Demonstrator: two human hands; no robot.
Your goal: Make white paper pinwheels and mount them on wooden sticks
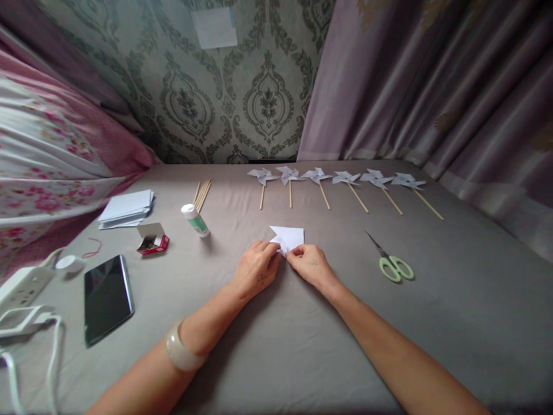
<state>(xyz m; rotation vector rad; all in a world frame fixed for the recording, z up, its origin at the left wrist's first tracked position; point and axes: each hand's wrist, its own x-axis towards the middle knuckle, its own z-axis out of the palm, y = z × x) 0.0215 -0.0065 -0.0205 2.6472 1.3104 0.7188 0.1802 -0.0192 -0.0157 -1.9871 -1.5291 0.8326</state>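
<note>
Both hands meet at a white piece of paper with cut, pointed corners, close to the middle of the cloth-covered table. My left hand pinches its left lower side, fingers closed and partly hiding the edge. At the lower right edge, my right hand grips the paper between thumb and fingers. A folded corner shows between the two hands. Scissors with pale green handles lie to the right of my right hand. Left of my left hand stands a white and green glue stick.
Several paper pinwheels on sticks lie in a row at the back. Bare wooden sticks are behind the glue. Leftward are a paper stack, a small open red box, a phone, a white cap and a power strip.
</note>
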